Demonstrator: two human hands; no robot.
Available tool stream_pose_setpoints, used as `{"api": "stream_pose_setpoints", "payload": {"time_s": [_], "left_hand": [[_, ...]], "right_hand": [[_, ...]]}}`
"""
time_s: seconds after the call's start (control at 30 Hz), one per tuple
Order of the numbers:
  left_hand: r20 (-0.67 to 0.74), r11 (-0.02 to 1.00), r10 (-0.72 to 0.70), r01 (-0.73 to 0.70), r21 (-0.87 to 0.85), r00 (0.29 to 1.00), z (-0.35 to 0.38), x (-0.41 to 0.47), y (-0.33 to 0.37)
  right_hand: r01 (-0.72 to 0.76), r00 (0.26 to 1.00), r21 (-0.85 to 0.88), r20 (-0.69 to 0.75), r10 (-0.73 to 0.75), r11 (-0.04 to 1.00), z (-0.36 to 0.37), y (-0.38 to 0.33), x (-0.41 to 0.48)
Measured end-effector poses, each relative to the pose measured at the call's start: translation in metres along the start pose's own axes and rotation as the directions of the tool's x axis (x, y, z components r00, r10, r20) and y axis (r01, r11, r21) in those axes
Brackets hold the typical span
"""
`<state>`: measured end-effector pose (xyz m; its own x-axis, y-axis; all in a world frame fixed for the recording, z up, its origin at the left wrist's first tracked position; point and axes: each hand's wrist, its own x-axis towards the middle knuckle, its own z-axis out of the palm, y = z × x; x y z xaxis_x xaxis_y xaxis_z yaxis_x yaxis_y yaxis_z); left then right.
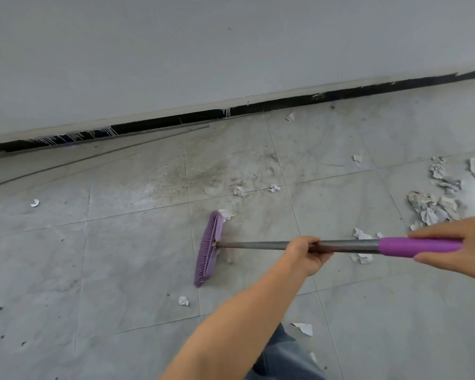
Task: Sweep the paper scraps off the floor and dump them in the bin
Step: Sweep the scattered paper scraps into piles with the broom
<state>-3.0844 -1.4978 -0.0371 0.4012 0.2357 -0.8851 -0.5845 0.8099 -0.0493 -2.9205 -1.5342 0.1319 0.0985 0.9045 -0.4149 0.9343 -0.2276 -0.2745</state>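
The left arm [231,325] reaches up from the bottom, and the left grip [305,255] is curled round the grey broom shaft [252,245] at mid-length. The right grip [455,250] wraps the purple sleeve [412,246] at the shaft's top. The purple head [207,250] rests on the tiled floor [121,256], with one scrap [225,214] touching its far end. A scrap pile [433,207] lies at the right, and other scraps are scattered toward the wall edge. Any print on them is too blurred to read.

A single head-worn camera looks forward and down at the tiled floor [121,256] below the wall [176,50].
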Motion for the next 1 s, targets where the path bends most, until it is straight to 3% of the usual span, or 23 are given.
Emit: {"api": "stream_pose_setpoints", "payload": {"time_s": [0.07,0.23,0.37,0.53,0.67,0.77,0.9,1.0], "left_hand": [[-0.004,1.0,0.021,-0.021,-0.019,1.0,0.012,-0.004,0.0],[-0.135,0.988,0.126,-0.136,-0.067,0.983,-0.015,-0.016,0.017],[-0.275,0.968,0.178,-0.219,-0.123,0.945,-0.078,-0.021,0.044],[-0.349,0.986,0.086,-0.13,-0.103,0.933,-0.121,-0.011,0.061],[-0.226,0.988,0.105,-0.127,-0.086,0.968,-0.077,0.014,0.046],[-0.038,0.992,0.079,-0.082,-0.099,0.996,-0.016,0.034,0.029],[0.213,0.98,0.056,-0.013,-0.198,0.975,0.067,0.037,0.005],[0.282,0.983,0.025,0.028,-0.182,0.959,0.115,0.025,-0.004]], "right_hand": [[0.026,0.999,0.041,-0.043,-0.024,0.999,-0.013,0.019,0.003],[0.179,0.971,0.131,0.137,-0.197,0.975,-0.018,-0.024,0.008],[0.34,0.898,-0.045,0.313,-0.31,0.939,0.039,-0.057,0.035],[0.494,0.834,-0.116,0.344,-0.431,0.862,0.094,-0.084,0.062],[0.47,0.865,-0.241,0.318,-0.388,0.849,0.054,-0.058,0.078],[0.365,0.921,-0.31,0.255,-0.293,0.878,-0.003,-0.025,0.075],[0.218,0.974,-0.332,0.022,-0.224,0.918,-0.074,0.0,0.058],[0.159,0.974,-0.32,-0.102,-0.2,0.934,-0.108,0.003,0.041]]}}
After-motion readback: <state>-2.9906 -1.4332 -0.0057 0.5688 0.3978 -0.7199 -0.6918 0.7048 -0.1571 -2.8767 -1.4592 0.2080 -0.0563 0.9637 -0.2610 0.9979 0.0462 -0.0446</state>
